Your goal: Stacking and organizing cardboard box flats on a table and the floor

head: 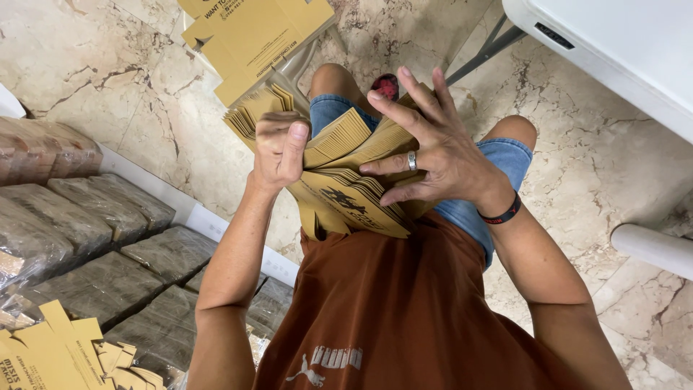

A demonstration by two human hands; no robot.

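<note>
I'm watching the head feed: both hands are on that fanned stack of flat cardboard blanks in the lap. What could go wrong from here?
1. The stack of cardboard blanks is splayed and rests on the knees; only the left hand pinches it, while the right hand lies on it with spread fingers, so sheets could slide to the marble floor.
2. Thin card edges against bare fingers might cut.
3. Fallen sheets could mix with the loose blanks on the floor ahead.

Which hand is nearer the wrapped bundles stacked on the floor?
Left. The left hand grips the left edge of the cardboard stack on the lap, on the side of the wrapped bundles. The right hand lies spread on the stack's far side.
</note>
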